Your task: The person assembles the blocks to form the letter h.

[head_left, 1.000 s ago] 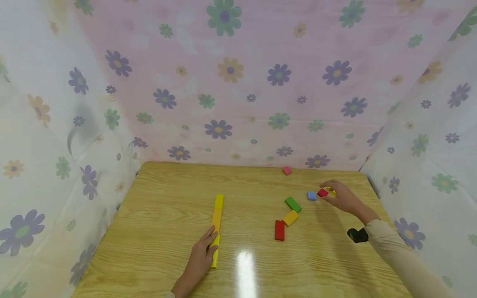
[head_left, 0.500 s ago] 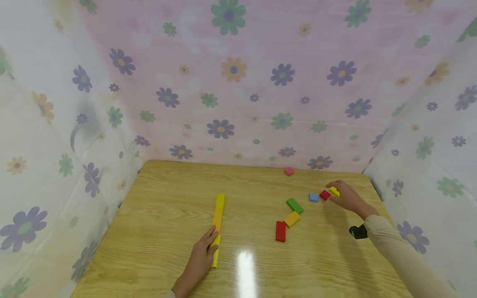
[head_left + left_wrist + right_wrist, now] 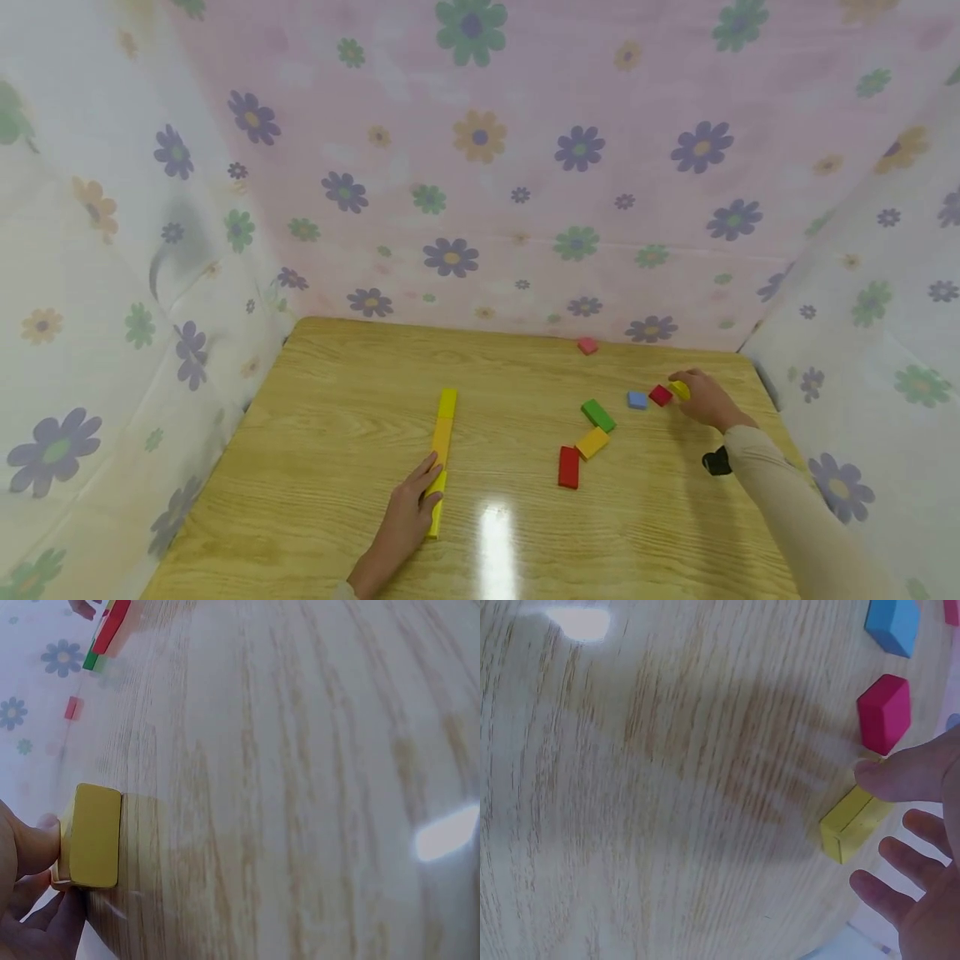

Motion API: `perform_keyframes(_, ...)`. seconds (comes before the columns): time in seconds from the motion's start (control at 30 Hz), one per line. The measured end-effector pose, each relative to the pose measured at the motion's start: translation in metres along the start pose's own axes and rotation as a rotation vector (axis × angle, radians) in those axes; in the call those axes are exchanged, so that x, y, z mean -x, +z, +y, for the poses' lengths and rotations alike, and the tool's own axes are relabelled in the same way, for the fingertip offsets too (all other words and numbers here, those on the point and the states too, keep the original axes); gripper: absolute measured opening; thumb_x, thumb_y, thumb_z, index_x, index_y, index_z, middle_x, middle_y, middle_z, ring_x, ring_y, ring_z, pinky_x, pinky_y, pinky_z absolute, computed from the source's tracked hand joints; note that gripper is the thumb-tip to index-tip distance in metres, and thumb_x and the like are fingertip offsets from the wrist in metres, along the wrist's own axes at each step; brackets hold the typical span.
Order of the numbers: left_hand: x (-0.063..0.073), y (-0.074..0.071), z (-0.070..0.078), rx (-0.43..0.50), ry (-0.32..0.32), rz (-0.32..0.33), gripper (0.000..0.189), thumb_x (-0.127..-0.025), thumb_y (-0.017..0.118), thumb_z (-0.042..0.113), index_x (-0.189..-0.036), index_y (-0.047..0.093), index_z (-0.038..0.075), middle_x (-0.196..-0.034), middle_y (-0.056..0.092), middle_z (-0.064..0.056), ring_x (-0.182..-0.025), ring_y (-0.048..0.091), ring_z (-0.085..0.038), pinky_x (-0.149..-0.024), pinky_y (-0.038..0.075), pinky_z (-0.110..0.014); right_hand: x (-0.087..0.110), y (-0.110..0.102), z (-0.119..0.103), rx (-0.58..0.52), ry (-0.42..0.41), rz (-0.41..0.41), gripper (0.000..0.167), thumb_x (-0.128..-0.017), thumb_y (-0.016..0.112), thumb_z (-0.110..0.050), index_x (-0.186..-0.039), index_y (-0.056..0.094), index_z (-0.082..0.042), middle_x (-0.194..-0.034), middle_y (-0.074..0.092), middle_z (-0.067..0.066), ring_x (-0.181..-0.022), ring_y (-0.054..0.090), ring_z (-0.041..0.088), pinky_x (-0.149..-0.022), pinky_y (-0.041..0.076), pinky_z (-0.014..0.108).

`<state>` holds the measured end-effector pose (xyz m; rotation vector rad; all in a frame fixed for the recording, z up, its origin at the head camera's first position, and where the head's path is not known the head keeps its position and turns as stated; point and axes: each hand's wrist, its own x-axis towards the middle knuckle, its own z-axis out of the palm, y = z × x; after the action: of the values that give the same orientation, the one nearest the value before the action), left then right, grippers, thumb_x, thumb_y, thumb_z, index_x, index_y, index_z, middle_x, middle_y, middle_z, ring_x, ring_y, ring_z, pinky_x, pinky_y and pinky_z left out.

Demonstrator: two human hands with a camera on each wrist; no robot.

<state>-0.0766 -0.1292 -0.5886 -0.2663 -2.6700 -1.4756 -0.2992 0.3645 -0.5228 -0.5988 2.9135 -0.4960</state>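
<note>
In the head view, a straight row of yellow toy blocks (image 3: 446, 421) lies on the table. My left hand (image 3: 405, 512) grips the near end of it, thumb on one side and fingers on the other. The left wrist view shows the end face of that yellow block (image 3: 95, 836) between thumb and fingers. At the far right, my right hand (image 3: 708, 398) holds another yellow block (image 3: 679, 390) low at the table. Its thumb lies on this yellow block (image 3: 847, 825) in the right wrist view; the index finger is hidden. A dark red block (image 3: 660, 395) sits just left of it.
A blue block (image 3: 637, 401), a green block (image 3: 597, 415), an orange block (image 3: 592, 443) and a red block (image 3: 568, 467) lie right of centre. A pink block (image 3: 587, 346) is by the back edge. A black object (image 3: 717, 462) lies beside the right sleeve. Flowered cloth surrounds the wooden table (image 3: 337, 375).
My right hand has shifted slightly right, off the dark red block and onto the yellow one, closing its fingers. The left hand has stayed on the row. The head view has turned slightly.
</note>
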Motion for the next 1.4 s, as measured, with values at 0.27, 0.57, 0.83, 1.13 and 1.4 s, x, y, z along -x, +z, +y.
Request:
perform_keyframes(0.27,-0.002,0.000,0.000,0.005,0.012,0.006,0.044,-0.088,0.061,-0.006,-0.130,0.048,-0.012,-0.145,0.036,-0.022,-0.126,0.042,-0.040,-0.094,0.047,-0.038,0.004,0.007,0.008,0.086,-0.002,0.017,0.039,-0.083,0.057,0.005,-0.120,0.052,0.014,-0.119,0.044,0.042,-0.106,0.041,0.062,-0.086,0.040,0.070)
perform_keyframes(0.57,-0.001,0.002,-0.002,0.022,0.021,0.003,0.045,-0.088,0.061,-0.005,-0.131,0.048,-0.011,-0.145,0.036,-0.021,-0.126,0.042,-0.039,-0.094,0.047,-0.038,0.017,0.008,0.007,0.079,0.003,-0.026,0.052,-0.073,0.074,0.000,-0.114,0.051,0.020,-0.115,0.044,0.042,-0.100,0.049,0.056,-0.086,0.045,0.063)
perform_keyframes(0.83,0.001,0.001,-0.003,0.010,0.018,0.011,0.045,-0.087,0.062,-0.007,-0.130,0.049,-0.011,-0.145,0.037,-0.021,-0.125,0.043,-0.039,-0.094,0.047,-0.038,0.027,0.015,0.014,-0.083,0.053,-0.056,0.067,-0.063,0.069,0.001,-0.123,0.045,0.018,-0.123,0.041,0.040,-0.089,0.051,0.041,-0.066,0.049,0.044)
perform_keyframes(1.13,0.001,-0.002,-0.001,0.008,0.011,0.016,0.046,-0.086,0.062,-0.008,-0.129,0.048,-0.013,-0.144,0.037,-0.023,-0.124,0.043,-0.041,-0.093,0.047,-0.039,0.027,0.024,0.010,-0.096,0.008,0.001,0.060,-0.064,0.067,0.006,-0.118,0.046,0.022,-0.110,0.052,0.036,-0.083,0.052,0.035,-0.067,0.048,0.045)
perform_keyframes(1.4,0.001,0.000,0.002,-0.002,0.014,0.000,0.044,-0.087,0.062,-0.008,-0.129,0.049,-0.014,-0.143,0.037,-0.025,-0.124,0.044,-0.042,-0.092,0.048,-0.040,0.032,0.015,0.006,-0.140,0.041,0.034,0.061,-0.066,0.073,0.004,-0.119,0.046,0.021,-0.111,0.052,0.037,-0.086,0.053,0.037,-0.069,0.050,0.045)
